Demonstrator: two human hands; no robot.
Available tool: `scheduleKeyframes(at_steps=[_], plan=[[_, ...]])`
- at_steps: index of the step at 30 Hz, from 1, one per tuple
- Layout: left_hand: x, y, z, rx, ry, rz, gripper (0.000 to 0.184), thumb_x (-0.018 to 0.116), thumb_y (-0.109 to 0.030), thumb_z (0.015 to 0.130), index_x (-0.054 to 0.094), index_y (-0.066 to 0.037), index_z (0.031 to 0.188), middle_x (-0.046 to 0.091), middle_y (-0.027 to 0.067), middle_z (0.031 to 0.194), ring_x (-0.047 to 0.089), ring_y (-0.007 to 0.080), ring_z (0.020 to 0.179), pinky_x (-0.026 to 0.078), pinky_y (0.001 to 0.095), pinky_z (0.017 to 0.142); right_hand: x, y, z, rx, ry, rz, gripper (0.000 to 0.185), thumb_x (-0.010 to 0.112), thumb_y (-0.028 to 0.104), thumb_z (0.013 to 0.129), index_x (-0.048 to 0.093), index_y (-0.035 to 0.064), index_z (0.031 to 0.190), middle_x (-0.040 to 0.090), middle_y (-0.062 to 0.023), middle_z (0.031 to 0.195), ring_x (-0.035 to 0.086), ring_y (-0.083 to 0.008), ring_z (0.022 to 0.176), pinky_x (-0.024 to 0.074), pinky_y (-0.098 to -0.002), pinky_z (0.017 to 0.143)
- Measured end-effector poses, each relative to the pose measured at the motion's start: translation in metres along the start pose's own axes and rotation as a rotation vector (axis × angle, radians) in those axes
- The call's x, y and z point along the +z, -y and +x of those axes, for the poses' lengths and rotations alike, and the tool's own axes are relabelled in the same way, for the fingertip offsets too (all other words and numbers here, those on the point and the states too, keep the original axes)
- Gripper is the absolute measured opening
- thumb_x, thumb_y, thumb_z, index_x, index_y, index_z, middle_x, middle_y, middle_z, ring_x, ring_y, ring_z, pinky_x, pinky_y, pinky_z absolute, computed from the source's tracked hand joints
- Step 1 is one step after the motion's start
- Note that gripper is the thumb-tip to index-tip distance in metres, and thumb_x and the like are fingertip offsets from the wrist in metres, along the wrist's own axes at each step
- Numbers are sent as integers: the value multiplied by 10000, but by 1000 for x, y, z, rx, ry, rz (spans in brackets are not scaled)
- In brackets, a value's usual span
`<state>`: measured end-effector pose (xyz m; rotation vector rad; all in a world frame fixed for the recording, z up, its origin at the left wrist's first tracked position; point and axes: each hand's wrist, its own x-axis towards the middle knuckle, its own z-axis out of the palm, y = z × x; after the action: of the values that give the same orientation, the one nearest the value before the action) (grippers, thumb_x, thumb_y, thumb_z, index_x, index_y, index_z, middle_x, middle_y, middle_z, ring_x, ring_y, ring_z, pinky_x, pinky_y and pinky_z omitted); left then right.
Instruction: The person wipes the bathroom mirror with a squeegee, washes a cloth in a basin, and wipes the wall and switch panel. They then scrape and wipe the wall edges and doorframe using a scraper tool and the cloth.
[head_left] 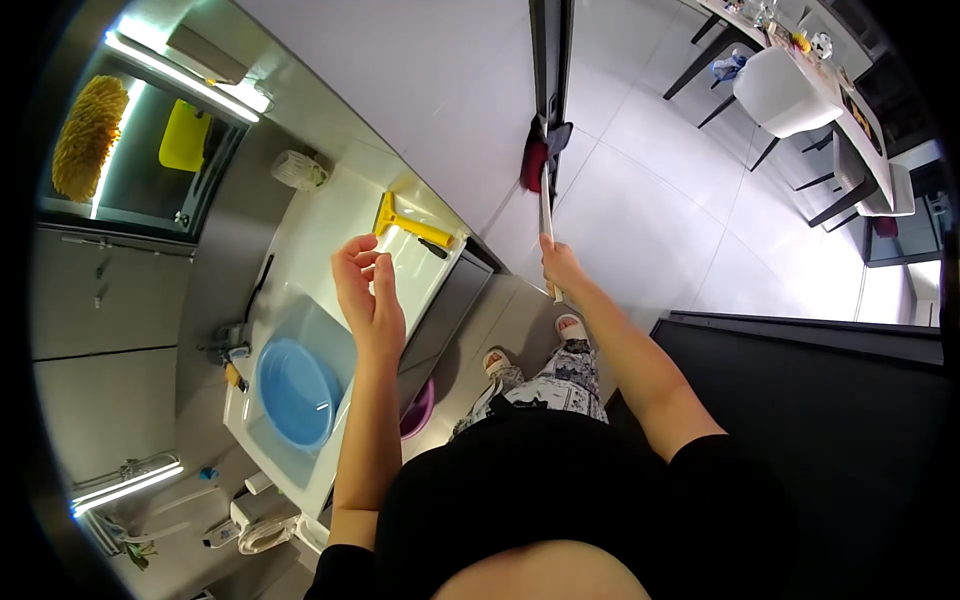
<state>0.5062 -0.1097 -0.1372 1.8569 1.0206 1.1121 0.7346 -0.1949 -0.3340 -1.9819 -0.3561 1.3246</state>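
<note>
"Holding what, there in the right hand (563,268)?"

"A long white pole (547,208). The fingers are wrapped around it near its lower end, and a short stub sticks out past the fist."

"And the far end?"

"It reaches a dark red head (534,160) beside the dark door frame (545,60). Whether the head presses on the frame, I cannot tell."

"What about the left hand (372,308)?"

"Raised at the edge of the pale worktop (345,222), fingers loosely curled, the thumb standing apart from them."

"Nearest thing to it?"

"A yellow scraper (412,226) lying on the worktop, close to the wall. A small black piece (433,248) lies just beside its handle."

"Anything further along?"

"A round blue basin (298,392) sits in the sink (320,322). Lower down there's a purple basin (420,408), partly hidden by the left forearm."

"And through the doorway?"

"Light floor tiles (640,190), with a white chair (785,95) on dark legs, well apart from the pole."
</note>
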Motion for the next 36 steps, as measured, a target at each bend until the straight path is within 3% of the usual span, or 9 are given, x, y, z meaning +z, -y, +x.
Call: scheduleKeyframes(at_steps=[3, 7, 14, 16, 20, 28, 30, 34, 36], plan=[[-3, 5, -4, -11, -33, -6, 204, 529, -85, 929, 499, 8, 1109, 552, 83, 1083, 545, 128, 862, 450, 273, 754, 23, -25, 6, -125, -90, -134, 662, 319, 544, 965, 593, -42, 826, 613, -229, 694, 649, -378, 693, 490, -496, 662], [-7, 15, -5, -35, 52, 2, 215, 524, -76, 925, 497, 7, 1122, 549, 85, 1106, 546, 133, 870, 449, 271, 758, 74, -66, -50, -87, 71, -77, 635, 344, 525, 966, 587, -42, 813, 609, -228, 698, 641, -418, 747, 479, -485, 680], [0, 35, -9, -44, 194, 24, 214, 501, -69, 933, 494, 0, 1136, 537, 93, 1124, 541, 145, 904, 446, 280, 770, 128, -121, -57, -92, 2, 117, 649, 352, 532, 965, 612, -45, 820, 619, -303, 819, 611, -465, 843, 454, -505, 741], [6, 39, -11, -48, 237, 37, 220, 495, -72, 935, 489, -2, 1144, 531, 93, 1131, 542, 151, 915, 443, 285, 785, 121, -122, -32, -182, -88, -39, 619, 366, 523, 967, 588, -45, 864, 614, -253, 773, 621, -410, 778, 464, -483, 700], [15, 52, -19, -74, 313, 39, 245, 489, -72, 934, 471, -5, 1169, 517, 94, 1149, 549, 160, 926, 436, 291, 809, 88, -112, 51, -78, -67, -66, 646, 359, 549, 960, 593, -44, 856, 612, -254, 736, 630, -411, 735, 477, -490, 676], [9, 71, -33, -133, 363, 83, 276, 465, -124, 961, 456, -21, 1217, 523, 81, 1155, 553, 145, 944, 446, 279, 805, 62, -56, 58, 169, 14, 279, 648, 373, 540, 967, 558, -43, 752, 581, -168, 633, 628, -304, 556, 493, -451, 542], [6, 71, -33, -163, 326, 55, 265, 487, -60, 923, 463, 8, 1178, 521, 103, 1152, 560, 163, 918, 445, 286, 791, 67, -47, 11, 119, 93, 300, 614, 391, 505, 974, 525, -43, 731, 552, -186, 624, 613, -339, 569, 487, -465, 572], [4, 74, -29, -168, 310, 25, 266, 480, -72, 938, 457, 4, 1191, 521, 100, 1147, 559, 157, 917, 443, 277, 790, 93, -60, -87, -355, -99, 107, 541, 410, 461, 977, 520, -52, 844, 574, -308, 708, 601, -481, 736, 458, -523, 663], [10, 70, -24, -179, 294, -19, 264, 470, -90, 953, 456, -3, 1202, 521, 95, 1143, 557, 150, 912, 449, 277, 789, 97, -73, -118, -342, -70, 60, 505, 413, 443, 980, 506, -43, 884, 578, -296, 705, 609, -467, 717, 460, -514, 646]])
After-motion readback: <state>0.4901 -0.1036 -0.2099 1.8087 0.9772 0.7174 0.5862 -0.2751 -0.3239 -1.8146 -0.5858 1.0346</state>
